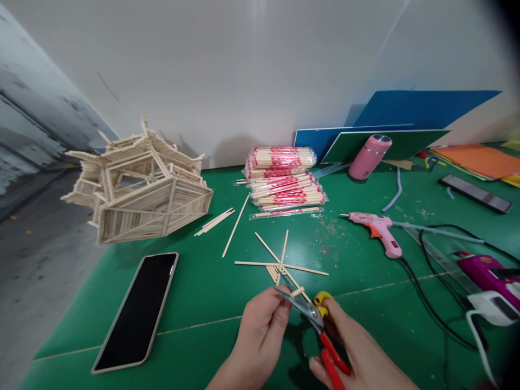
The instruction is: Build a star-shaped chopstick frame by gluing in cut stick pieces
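Note:
My right hand (355,346) is closed round the red handles of a pair of scissors (306,309), whose blades are parted and point away to the left. A yellow piece (323,299) sits by the index finger; I cannot tell what it is. Between the blades lies a short wooden stick (298,291). Next to it my left hand (260,336) pinches, thumb against fingers, on the stick's near end, which the fingertips mostly hide. Just beyond the blades, thin wooden sticks (252,264) cross in a star shape, with several short cut pieces (271,273) at the centre.
A wooden stick model (162,206) stands at the back left, near a phone (136,314). Loose sticks (234,227) and wrapped chopstick packs (284,184) lie ahead. To the right are a pink glue gun (377,227) with its cable, a pink bottle (369,157) and another phone (475,193).

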The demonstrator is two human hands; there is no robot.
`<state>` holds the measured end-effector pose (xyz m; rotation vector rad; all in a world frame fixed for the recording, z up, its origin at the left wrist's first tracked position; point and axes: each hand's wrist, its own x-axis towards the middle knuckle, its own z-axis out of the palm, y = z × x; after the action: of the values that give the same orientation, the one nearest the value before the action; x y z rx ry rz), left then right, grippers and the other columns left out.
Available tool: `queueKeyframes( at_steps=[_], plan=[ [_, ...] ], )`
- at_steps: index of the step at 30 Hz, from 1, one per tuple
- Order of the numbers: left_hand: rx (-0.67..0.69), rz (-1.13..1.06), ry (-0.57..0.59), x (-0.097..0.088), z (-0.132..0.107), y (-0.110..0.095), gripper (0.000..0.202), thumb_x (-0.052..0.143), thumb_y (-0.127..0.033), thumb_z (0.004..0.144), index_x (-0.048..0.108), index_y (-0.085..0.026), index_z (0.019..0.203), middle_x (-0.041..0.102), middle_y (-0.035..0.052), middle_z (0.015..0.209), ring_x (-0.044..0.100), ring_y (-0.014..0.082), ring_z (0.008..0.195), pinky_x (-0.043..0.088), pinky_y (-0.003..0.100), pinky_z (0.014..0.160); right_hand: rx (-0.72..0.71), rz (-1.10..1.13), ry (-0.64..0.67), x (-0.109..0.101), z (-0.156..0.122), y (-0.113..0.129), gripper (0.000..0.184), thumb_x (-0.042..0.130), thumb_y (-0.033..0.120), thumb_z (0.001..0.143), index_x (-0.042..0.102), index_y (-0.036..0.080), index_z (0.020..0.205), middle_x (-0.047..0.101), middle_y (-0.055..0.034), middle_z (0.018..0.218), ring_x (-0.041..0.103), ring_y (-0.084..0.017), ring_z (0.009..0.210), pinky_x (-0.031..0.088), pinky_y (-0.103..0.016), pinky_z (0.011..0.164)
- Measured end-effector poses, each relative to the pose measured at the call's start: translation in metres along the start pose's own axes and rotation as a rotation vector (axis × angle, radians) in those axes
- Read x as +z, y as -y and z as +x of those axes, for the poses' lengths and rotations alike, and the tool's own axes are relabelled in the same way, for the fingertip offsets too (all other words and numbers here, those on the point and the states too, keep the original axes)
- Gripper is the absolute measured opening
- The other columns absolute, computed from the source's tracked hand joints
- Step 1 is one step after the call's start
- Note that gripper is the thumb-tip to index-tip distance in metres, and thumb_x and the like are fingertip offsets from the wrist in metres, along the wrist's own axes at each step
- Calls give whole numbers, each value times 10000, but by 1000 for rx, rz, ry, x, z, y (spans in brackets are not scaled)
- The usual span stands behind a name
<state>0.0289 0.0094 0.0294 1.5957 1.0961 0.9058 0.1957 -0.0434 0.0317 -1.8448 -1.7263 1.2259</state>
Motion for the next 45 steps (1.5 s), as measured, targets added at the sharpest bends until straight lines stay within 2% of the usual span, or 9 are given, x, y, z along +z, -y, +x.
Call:
queueKeyframes(
  at_steps=[6,16,23,28,34,38,41,43,45],
  plan=[
    [-30,-46,46,-2,1,-1,194,436,-225,812,612,-180,745,567,24,673,496,133,610,377,201,603,-42,87,-34,2,-1,-3,425,563,344,645,441,184,1019,635,-76,870,608,-218,834,494,-235,583],
    [26,-41,84,-2,5,-2,234,386,-241,840,543,-151,692,461,-22,606,400,84,547,342,169,527,-103,217,19,11,1,-13,365,569,263,652,435,180,980,617,-90,949,608,-180,823,490,-220,642],
    [20,-117,119,-5,5,-5,204,409,-230,835,565,-159,725,530,-11,658,442,90,589,355,173,572,1,50,-5,9,-1,-12,551,561,368,667,354,159,1133,581,-121,991,587,-209,827,478,-291,701],
    [-104,-258,143,-7,6,-5,195,464,-261,815,580,-154,700,528,-15,650,400,83,560,335,180,551,-34,87,29,12,0,-19,567,559,381,696,312,180,1166,576,-84,972,589,-167,775,477,-249,675],
    [-226,-422,165,-6,6,-5,263,503,-363,780,565,-134,665,492,-12,617,388,84,545,332,190,534,-54,153,56,14,2,-17,480,584,253,656,363,188,1077,584,-56,931,592,-140,750,469,-222,663],
    [-181,-221,59,2,1,-1,230,433,-326,819,555,-151,734,526,3,662,444,106,589,362,196,556,-2,102,7,11,2,-8,444,574,253,642,392,181,1040,602,-53,871,590,-153,727,467,-241,649],
    [-21,79,-75,6,-6,8,204,375,-255,839,535,-167,747,532,8,658,463,116,580,376,208,563,32,53,-15,8,2,-2,450,582,298,625,410,172,1022,613,-59,831,590,-173,727,468,-257,640],
    [105,228,-58,6,-10,12,213,368,-215,832,528,-171,698,532,13,641,470,124,588,378,220,582,27,43,5,7,2,0,463,579,310,615,410,174,1024,616,-71,865,594,-174,728,468,-258,642],
    [131,261,-17,4,-12,13,236,356,-204,835,531,-167,682,532,16,639,477,123,592,384,219,594,26,26,22,6,1,0,473,565,324,621,405,177,1041,614,-89,919,601,-180,743,469,-263,648]
  ],
)
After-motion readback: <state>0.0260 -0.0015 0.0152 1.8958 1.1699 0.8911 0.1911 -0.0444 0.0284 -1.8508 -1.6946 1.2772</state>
